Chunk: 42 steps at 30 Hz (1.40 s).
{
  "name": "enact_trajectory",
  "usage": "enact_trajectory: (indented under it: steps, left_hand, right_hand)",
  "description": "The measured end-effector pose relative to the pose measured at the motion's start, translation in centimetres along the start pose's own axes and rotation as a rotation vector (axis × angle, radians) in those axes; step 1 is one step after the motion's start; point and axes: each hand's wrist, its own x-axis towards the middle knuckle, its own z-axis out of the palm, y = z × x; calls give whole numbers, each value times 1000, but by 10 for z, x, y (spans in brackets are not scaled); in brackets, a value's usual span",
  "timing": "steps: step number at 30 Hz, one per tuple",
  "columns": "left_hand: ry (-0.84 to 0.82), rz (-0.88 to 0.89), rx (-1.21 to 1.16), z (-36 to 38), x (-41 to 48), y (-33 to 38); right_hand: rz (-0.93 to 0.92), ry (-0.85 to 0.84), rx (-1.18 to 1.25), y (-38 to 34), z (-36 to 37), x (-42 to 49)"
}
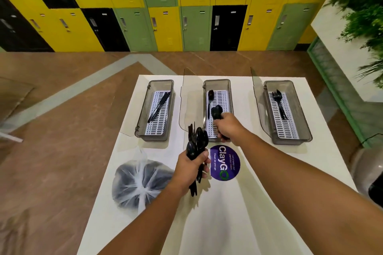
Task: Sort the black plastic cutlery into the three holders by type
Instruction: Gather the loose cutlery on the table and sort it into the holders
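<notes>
Three smoky clear holders stand in a row on the white table. The left holder [143,109] has black knives in it. A black spoon [210,97] lies in the middle holder [228,86], and the right holder [298,109] contains black forks. My left hand [191,168] grips a bundle of black cutlery [196,145], spoons and other pieces, upright in front of the middle holder. My right hand [229,127] holds black spoons [216,112] over the near half of the middle holder, bowls pointing away from me.
A knotted clear plastic bag [138,184] with dark contents lies at the table's left front. A round purple sticker [224,162] marks the table [248,203] between my hands. Open lids stand behind the holders. Lockers line the far wall, plants at right.
</notes>
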Motion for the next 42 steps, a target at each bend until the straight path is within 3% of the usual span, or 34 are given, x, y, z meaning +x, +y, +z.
enact_trajectory:
  steps: [17, 27, 38, 42]
  left_hand:
    - [-50, -13, -4, -4, -7, -2]
    - [-152, -31, -85, 14, -27, 6]
    - [-342, -70, -76, 36, -42, 6]
    - [-300, 32, 118, 46, -44, 5]
  right_hand:
    - [-106, 142, -69, 2, -1, 7]
    - [-301, 244, 185, 47, -10, -54]
    - [20, -157, 612, 82, -13, -112]
    - [-39, -162, 502, 91, -13, -117]
